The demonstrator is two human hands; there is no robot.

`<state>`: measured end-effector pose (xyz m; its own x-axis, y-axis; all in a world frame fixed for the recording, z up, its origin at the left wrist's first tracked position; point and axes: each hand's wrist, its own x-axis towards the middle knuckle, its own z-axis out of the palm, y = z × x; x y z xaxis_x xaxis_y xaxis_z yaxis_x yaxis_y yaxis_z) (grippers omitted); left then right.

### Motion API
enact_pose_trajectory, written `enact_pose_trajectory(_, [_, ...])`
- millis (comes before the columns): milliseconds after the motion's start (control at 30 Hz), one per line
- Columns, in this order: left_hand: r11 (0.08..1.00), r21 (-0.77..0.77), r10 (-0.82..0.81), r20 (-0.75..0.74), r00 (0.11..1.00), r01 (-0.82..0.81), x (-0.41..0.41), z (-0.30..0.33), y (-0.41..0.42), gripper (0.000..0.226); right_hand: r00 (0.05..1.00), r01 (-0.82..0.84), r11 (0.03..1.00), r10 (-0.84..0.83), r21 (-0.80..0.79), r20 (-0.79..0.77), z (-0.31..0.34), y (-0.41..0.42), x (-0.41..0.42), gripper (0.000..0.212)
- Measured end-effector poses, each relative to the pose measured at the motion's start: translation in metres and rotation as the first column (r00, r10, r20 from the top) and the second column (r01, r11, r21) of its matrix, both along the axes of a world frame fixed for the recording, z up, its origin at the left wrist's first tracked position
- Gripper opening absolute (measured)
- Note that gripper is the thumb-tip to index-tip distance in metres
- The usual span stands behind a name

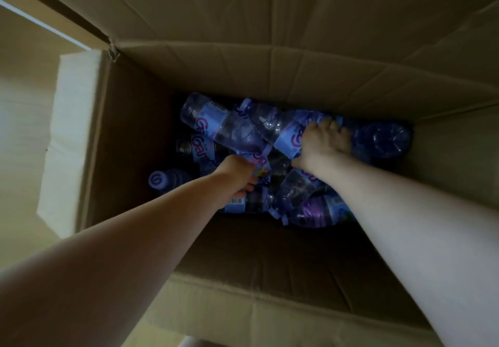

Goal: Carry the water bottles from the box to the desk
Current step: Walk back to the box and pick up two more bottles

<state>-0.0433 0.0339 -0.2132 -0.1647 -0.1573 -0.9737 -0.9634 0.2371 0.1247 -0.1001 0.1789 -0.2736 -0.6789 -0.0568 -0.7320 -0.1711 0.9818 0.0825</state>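
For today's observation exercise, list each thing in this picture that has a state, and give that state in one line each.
Cardboard box: open, flaps up.
Water bottles: lying jumbled at the box's bottom, caps on where visible.
Left hand: curled round a bottle.
Right hand: fingers curled over a bottle's label.

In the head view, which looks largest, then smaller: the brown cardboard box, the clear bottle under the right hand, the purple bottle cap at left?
1. Brown cardboard box
2. Clear plastic bottle with blue label
3. Purple round bottle cap

We reach in only from above: the box (pixel 129 136) walls hem the heaped bottles (pixel 232 130), leaving bare floor nearest us.
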Motion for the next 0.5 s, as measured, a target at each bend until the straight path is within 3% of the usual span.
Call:
enact_pose_trajectory(100, [0.998,0.009,0.059,0.011,0.998,-0.059,0.001,0.001,0.004,0.032,0.999,0.016,0.997,-0.019,-0.073,-0.041,0.004,-0.001,0.010,0.095])
enact_pose_trajectory(200, [0.973,0.028,0.228,0.024,0.973,-0.228,0.005,0.006,0.008,0.033,0.986,0.108,0.967,-0.134,-0.233,-0.100,0.024,-0.002,0.027,0.092])
enact_pose_trajectory(333, [0.834,0.181,0.502,0.144,0.853,-0.522,0.010,0.014,0.017,0.056,0.920,0.278,0.881,-0.359,-0.384,-0.156,0.063,-0.010,0.066,0.076])
enact_pose_trajectory(500, [0.822,0.100,0.562,0.017,0.827,-0.561,0.015,0.020,0.022,0.073,0.893,0.316,0.786,-0.435,-0.531,-0.114,0.098,-0.023,0.108,0.061])
